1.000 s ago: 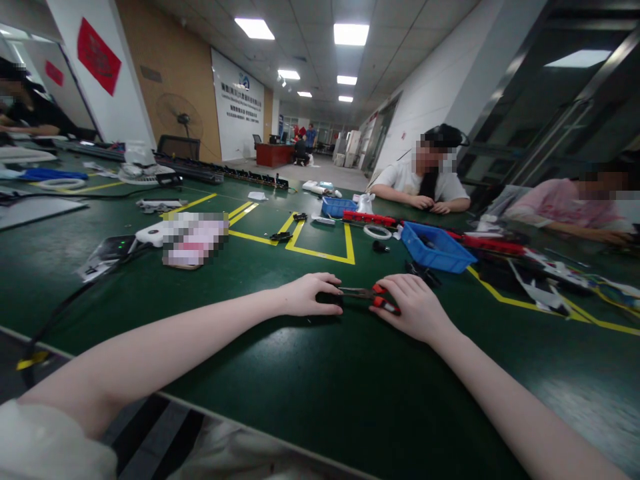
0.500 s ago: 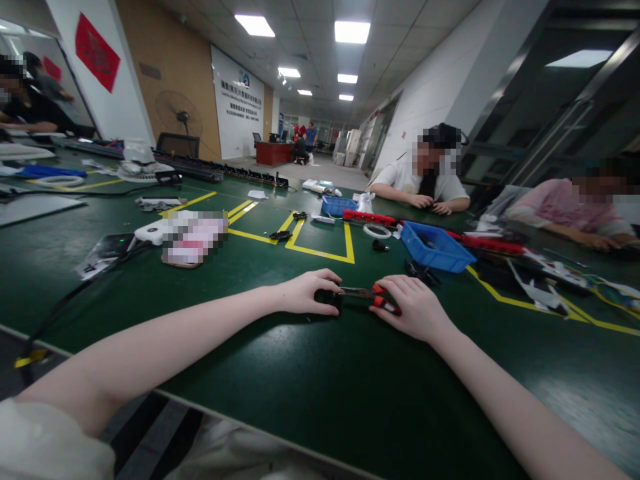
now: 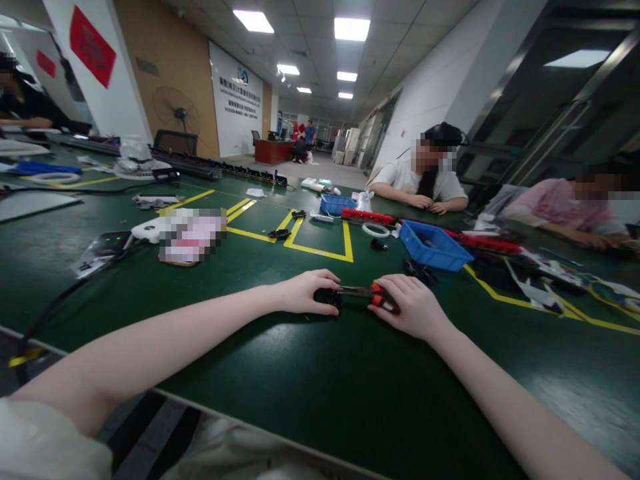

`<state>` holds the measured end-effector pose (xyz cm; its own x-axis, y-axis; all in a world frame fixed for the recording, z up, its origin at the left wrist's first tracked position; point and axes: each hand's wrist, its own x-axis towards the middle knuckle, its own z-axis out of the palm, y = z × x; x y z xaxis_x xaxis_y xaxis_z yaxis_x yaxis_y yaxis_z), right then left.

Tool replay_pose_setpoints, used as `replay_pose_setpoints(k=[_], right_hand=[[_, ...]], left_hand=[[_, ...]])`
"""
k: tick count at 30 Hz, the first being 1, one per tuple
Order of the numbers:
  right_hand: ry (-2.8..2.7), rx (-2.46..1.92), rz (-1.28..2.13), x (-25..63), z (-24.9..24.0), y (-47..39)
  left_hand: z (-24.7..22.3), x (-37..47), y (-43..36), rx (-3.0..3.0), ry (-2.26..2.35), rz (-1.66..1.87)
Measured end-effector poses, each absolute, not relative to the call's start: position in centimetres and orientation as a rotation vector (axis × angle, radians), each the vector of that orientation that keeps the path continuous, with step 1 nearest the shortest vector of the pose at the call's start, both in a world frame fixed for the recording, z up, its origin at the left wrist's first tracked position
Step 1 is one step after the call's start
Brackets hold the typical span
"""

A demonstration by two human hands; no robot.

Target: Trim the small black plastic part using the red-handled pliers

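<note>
Near the centre of the frame, the left hand [image 3: 313, 293] grips a small black part [image 3: 329, 299] between thumb and fingers. Just beside it, the right hand [image 3: 413, 305] is closed around the red-and-black handles of a pair of metal-nosed pliers [image 3: 367, 293]. The pliers lie almost level, their nose pointing left and reaching the black part; whether the tips pinch it is too small to tell. The hands are apart, with the tool between them, over the dark green worktop [image 3: 300, 373].

Right of centre, above the right hand, sits an open blue plastic bin [image 3: 434, 248], with a tangled black piece [image 3: 419, 271] near its lower left side. A white plastic ring [image 3: 376, 230] lies to the bin's left. Left of centre is a pinkish, partly pixelated phone-like slab [image 3: 187, 243].
</note>
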<state>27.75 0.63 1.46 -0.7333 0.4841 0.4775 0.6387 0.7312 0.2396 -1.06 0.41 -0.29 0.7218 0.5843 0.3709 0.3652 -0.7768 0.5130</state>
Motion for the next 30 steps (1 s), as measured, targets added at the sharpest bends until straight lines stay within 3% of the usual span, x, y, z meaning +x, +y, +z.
replay_pose_setpoints(k=[30], right_hand=[[-2.599, -0.815, -0.499, 27.59, 1.51, 0.34]], left_hand=[[0.51, -1.20, 0.15, 2.548, 0.722, 0.703]])
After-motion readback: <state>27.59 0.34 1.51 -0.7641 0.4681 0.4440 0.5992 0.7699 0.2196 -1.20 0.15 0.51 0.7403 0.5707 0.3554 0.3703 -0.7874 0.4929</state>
